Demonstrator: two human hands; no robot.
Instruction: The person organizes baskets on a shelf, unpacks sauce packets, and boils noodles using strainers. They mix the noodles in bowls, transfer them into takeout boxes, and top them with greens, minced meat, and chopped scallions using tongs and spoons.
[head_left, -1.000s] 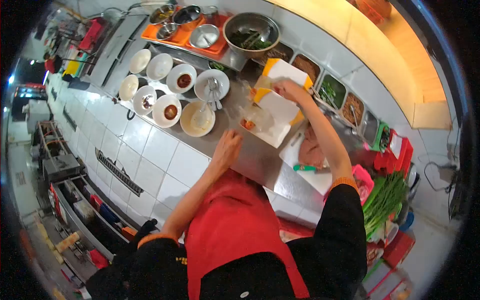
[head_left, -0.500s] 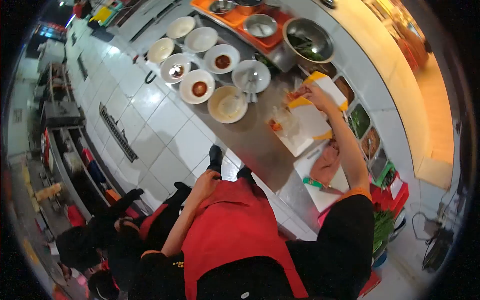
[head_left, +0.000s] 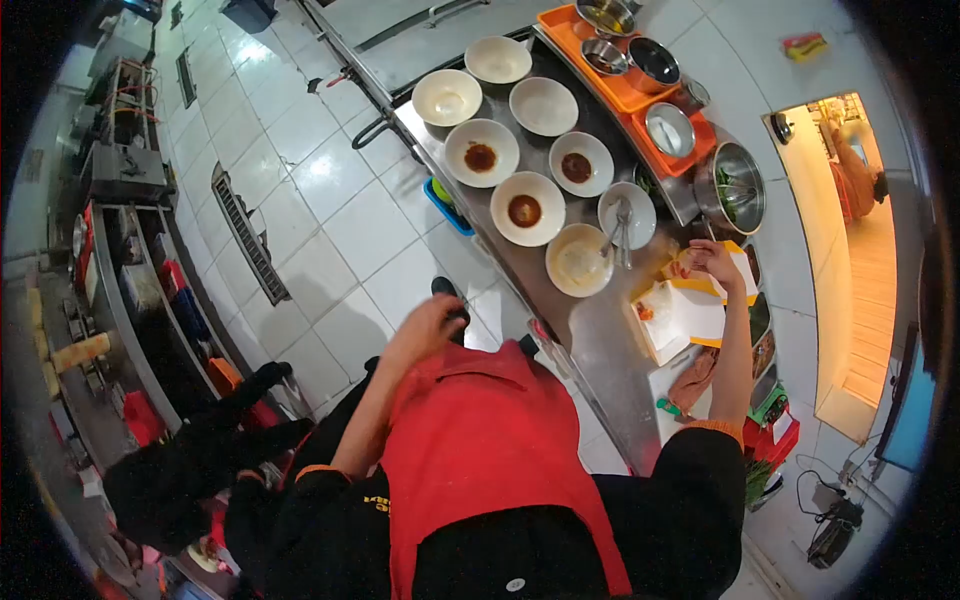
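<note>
My right hand [head_left: 716,264] reaches over the far one of two white-and-yellow takeaway boxes. Its fingers are closed at the box's edge, beside something reddish in clear film; what they grip I cannot make out. The nearer takeaway box [head_left: 697,316] stands with its lid up, and a clear plastic bag [head_left: 655,299] with orange-red contents lies in it. Below the boxes, a piece of brown meat [head_left: 692,382] rests on a white board, near a green-handled knife [head_left: 668,406]. My left hand [head_left: 425,325] hangs in front of my red apron, holding nothing, fingers loosely apart.
Several white bowls [head_left: 523,209], some with dark sauce, stand on the steel counter [head_left: 600,350]. One bowl [head_left: 627,214] holds spoons. Orange trays [head_left: 575,50] with metal bowls and a large steel bowl of greens [head_left: 729,188] are behind. Another person [head_left: 200,460] works at the left.
The view has turned, so the counter appears further right and more of its bowls show. My right hand stays at the far box. My left hand has lifted slightly from the apron.
</note>
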